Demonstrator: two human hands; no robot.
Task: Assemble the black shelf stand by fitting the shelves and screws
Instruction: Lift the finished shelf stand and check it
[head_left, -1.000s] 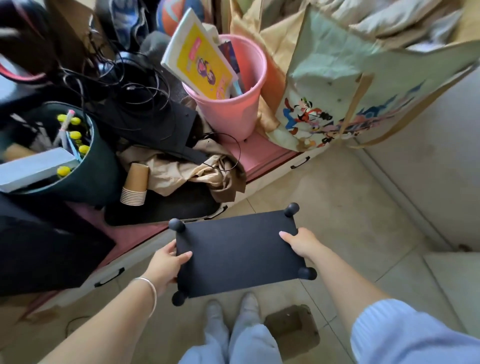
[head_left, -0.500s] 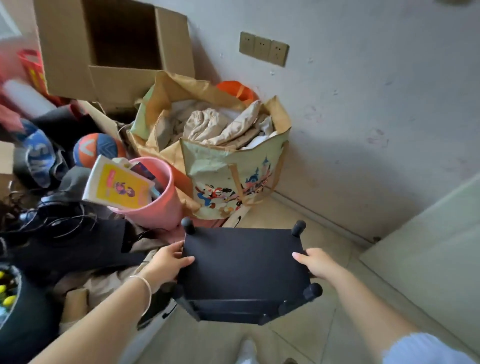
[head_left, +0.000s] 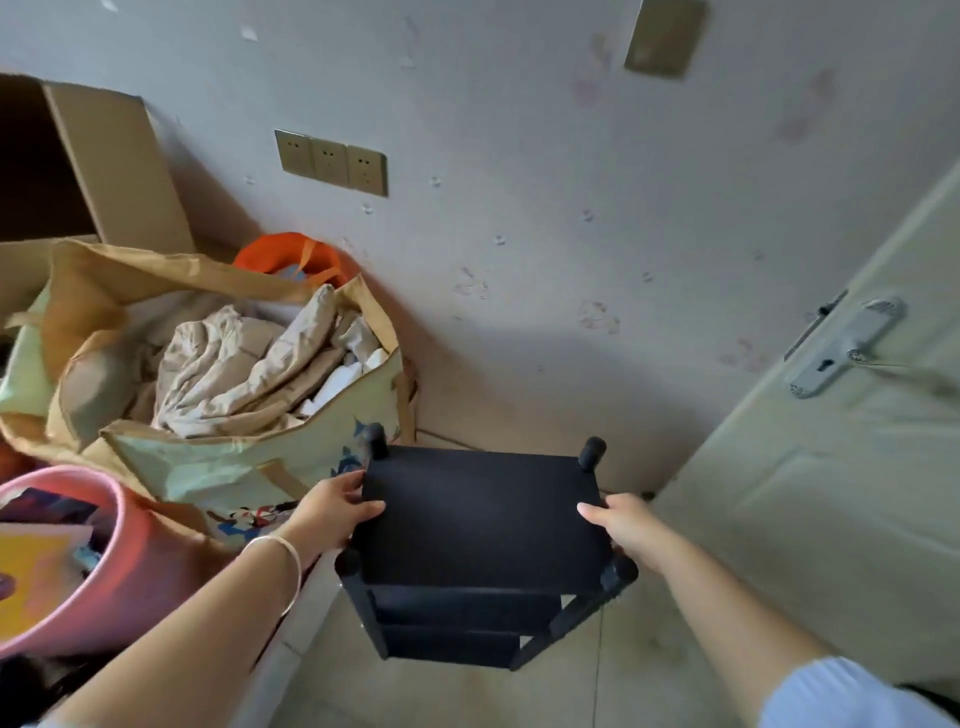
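The black shelf stand (head_left: 483, 525) hangs upright in front of me, held off the tiled floor. Its flat top shelf has a round black knob at each corner, and two lower shelves show beneath it between thin black posts. My left hand (head_left: 332, 506) grips the left edge of the top shelf, thumb on top and fingers underneath. My right hand (head_left: 626, 525) grips the right edge the same way. The stand's feet are hidden below its shelves.
A large printed bag (head_left: 223, 410) stuffed with beige cloth stands at the left against the wall. A pink bucket (head_left: 78, 566) holding a yellow book sits lower left. A cardboard box (head_left: 88, 161) is upper left. A pale door (head_left: 841, 467) with a metal handle stands at the right.
The view has swung up and to the right, from the cluttered low shelf toward the wall and door. Both hands have carried the stand along with the same grip; its lower shelves now show.
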